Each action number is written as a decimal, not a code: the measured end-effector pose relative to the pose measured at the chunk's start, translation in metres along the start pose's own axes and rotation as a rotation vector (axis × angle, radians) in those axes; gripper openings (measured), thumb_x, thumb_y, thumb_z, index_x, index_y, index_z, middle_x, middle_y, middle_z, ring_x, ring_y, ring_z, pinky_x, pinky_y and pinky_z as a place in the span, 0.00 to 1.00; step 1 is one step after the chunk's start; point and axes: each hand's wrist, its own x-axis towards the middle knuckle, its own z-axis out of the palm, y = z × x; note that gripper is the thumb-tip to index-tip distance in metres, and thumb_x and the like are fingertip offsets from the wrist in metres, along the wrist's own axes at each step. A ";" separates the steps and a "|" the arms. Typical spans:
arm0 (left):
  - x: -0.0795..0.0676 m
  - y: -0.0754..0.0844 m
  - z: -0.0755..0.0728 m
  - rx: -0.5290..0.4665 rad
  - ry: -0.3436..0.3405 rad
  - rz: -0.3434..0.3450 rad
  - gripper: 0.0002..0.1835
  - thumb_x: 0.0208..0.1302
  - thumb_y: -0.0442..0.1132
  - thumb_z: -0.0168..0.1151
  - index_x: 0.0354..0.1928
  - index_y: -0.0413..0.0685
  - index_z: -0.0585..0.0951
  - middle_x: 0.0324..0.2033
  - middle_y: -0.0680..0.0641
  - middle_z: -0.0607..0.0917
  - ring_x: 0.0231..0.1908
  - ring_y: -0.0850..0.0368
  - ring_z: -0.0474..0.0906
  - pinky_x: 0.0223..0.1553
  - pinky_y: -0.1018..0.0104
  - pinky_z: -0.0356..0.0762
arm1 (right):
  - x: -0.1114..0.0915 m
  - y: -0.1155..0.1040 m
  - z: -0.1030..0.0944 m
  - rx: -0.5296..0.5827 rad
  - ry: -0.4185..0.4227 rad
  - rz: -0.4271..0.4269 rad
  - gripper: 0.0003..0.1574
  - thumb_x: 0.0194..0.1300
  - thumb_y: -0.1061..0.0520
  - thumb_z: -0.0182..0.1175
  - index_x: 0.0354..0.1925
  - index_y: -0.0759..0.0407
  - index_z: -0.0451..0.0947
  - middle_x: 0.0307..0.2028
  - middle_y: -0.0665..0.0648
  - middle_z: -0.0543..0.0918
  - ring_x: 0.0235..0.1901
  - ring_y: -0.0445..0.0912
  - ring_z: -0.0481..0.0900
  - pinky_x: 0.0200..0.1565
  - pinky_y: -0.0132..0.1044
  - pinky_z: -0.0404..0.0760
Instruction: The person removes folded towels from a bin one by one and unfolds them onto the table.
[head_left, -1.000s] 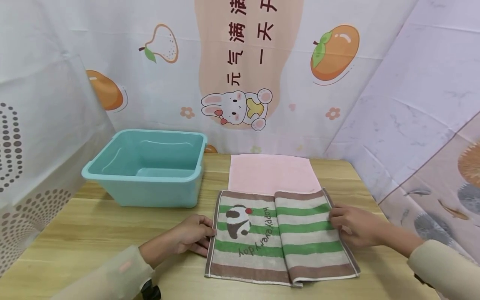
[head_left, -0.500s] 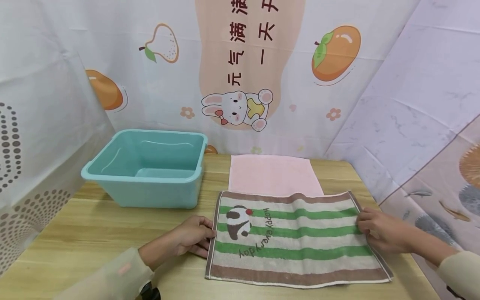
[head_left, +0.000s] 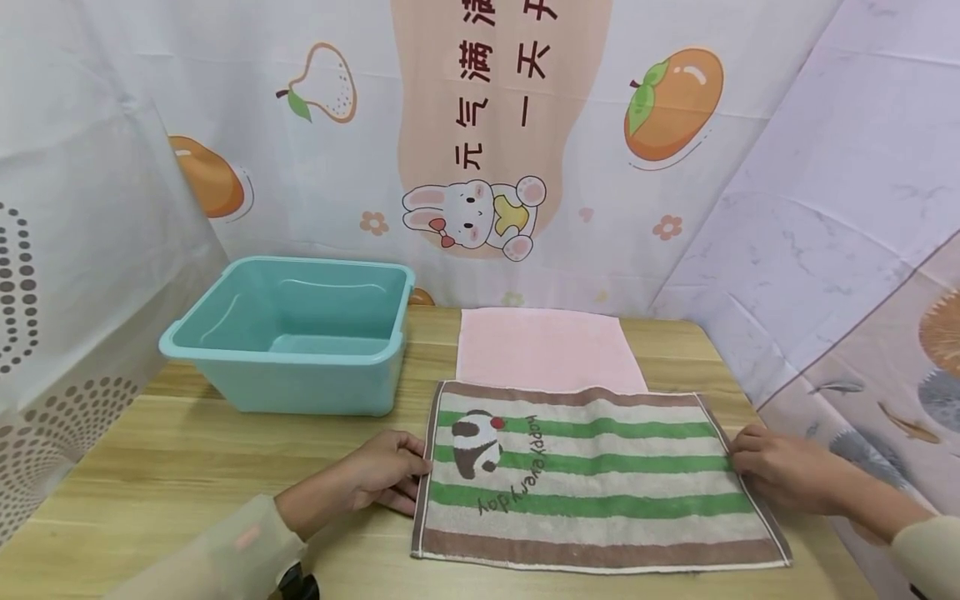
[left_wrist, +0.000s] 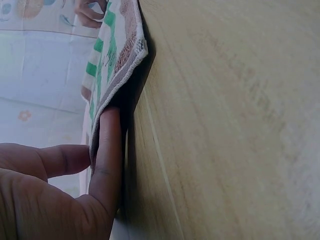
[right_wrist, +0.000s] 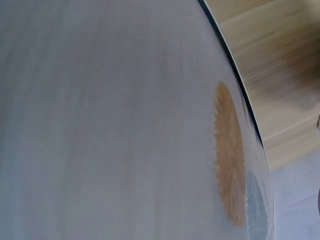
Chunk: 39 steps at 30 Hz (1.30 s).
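Observation:
A striped hand towel (head_left: 600, 487) in green, white and brown, with a panda and lettering, lies unfolded on the wooden table. At its left border my left hand (head_left: 384, 473) pinches the edge. The left wrist view shows one finger (left_wrist: 107, 150) beneath the towel, whose edge there is lifted off the wood. My right hand (head_left: 787, 471) has its fingers at the opposite border, holding that edge. Low ripples run across the towel's middle. The right wrist view misses both the hand and the towel.
Behind the striped towel, a pink towel (head_left: 547, 350) lies flat, its near part overlapped. A teal plastic basin (head_left: 300, 387) stands at the back left of the table (head_left: 247, 467). Printed curtains (head_left: 337, 183) enclose the back and sides.
The right hand has moved rightward with the towel's right edge, opening the folded-over half out flat. Its raised far right corner has come down. The left hand has stayed at the left edge.

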 end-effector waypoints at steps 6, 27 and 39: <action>-0.002 0.000 -0.001 -0.005 -0.008 -0.001 0.10 0.71 0.30 0.59 0.51 0.35 0.73 0.33 0.37 0.84 0.28 0.50 0.83 0.31 0.54 0.88 | 0.001 0.003 -0.002 0.025 -0.014 -0.037 0.20 0.41 0.65 0.75 0.33 0.44 0.85 0.38 0.43 0.84 0.38 0.41 0.79 0.40 0.30 0.77; 0.027 0.016 0.000 0.065 0.129 0.102 0.12 0.73 0.33 0.57 0.54 0.35 0.76 0.36 0.38 0.83 0.31 0.49 0.81 0.29 0.57 0.86 | 0.055 0.018 -0.004 -0.031 -0.019 0.224 0.17 0.46 0.70 0.75 0.35 0.56 0.85 0.31 0.48 0.83 0.31 0.45 0.80 0.30 0.42 0.81; 0.057 0.021 0.011 0.097 0.229 0.196 0.12 0.75 0.35 0.57 0.54 0.36 0.76 0.36 0.41 0.84 0.28 0.53 0.83 0.23 0.60 0.82 | 0.078 0.047 0.016 0.221 -0.197 0.597 0.15 0.66 0.66 0.66 0.51 0.70 0.81 0.41 0.61 0.86 0.41 0.57 0.84 0.41 0.53 0.84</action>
